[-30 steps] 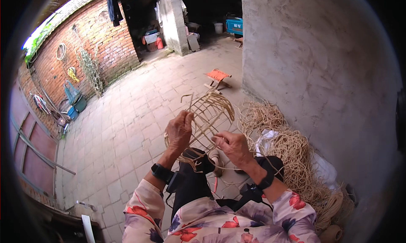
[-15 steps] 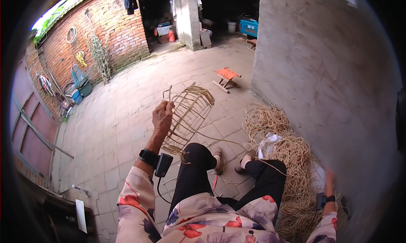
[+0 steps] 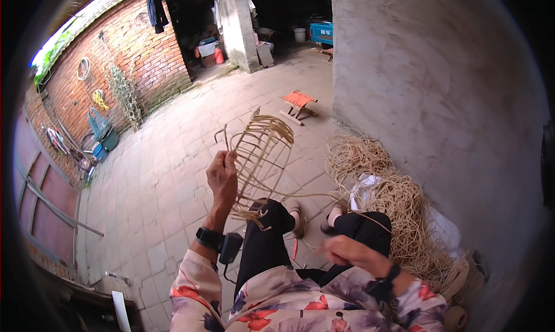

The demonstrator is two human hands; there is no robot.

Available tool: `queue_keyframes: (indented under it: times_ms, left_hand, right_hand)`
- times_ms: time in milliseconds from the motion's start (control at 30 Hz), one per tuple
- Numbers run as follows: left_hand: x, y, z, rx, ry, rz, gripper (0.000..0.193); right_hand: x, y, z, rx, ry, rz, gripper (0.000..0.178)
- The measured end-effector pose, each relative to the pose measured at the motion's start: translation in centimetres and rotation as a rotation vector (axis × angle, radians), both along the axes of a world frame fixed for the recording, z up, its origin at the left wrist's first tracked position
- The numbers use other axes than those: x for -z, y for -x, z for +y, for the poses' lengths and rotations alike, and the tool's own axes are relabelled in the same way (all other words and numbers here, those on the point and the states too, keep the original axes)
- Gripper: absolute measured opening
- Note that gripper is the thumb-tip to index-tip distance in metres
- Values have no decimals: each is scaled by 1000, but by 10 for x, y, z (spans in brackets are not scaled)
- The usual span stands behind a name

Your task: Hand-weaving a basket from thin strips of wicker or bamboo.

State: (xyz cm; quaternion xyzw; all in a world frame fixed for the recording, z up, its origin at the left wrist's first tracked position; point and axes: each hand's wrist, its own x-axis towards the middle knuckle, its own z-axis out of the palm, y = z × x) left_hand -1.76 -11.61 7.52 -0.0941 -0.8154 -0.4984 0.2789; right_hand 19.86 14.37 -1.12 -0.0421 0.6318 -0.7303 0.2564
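Observation:
My left hand (image 3: 222, 175) is closed round the near side of an open basket-like frame (image 3: 274, 128) and holds it upright above my left knee. Its thin bars are wound with tan cord, thickest along the top and bottom ends. From the frame, a strand of cord (image 3: 309, 194) runs right, across my right knee toward a tangled heap of the same cord (image 3: 399, 202). My right hand (image 3: 351, 252) is over my lap, beside the right thigh and apart from the frame. Motion smears its fingers, so whether it holds anything cannot be made out.
White sacking (image 3: 442, 231) lies under the cord heap, against a grey plastered wall (image 3: 428, 83). A folding stool (image 3: 299, 99) with an orange seat stands ahead on the paving. Buckets (image 3: 101, 153) sit by the brick wall (image 3: 139, 49) at left. A long pole (image 3: 63, 213) leans near the reddish gate.
My right hand has come in from beside the cord heap at far right to over my lap. My left hand still grips the frame, which is turned slightly more upright.

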Motion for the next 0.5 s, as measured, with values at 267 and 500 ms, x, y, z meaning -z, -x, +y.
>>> queue_keyframes:
  times_ms: [267,500]
  left_hand:
    - [16,-52,25,99,35,103,19]
    - [16,-72,42,124,120,178,17]
  right_hand:
    - [-4,63,-39,627,794,4,9]
    - [-6,54,-51,623,585,98,13]
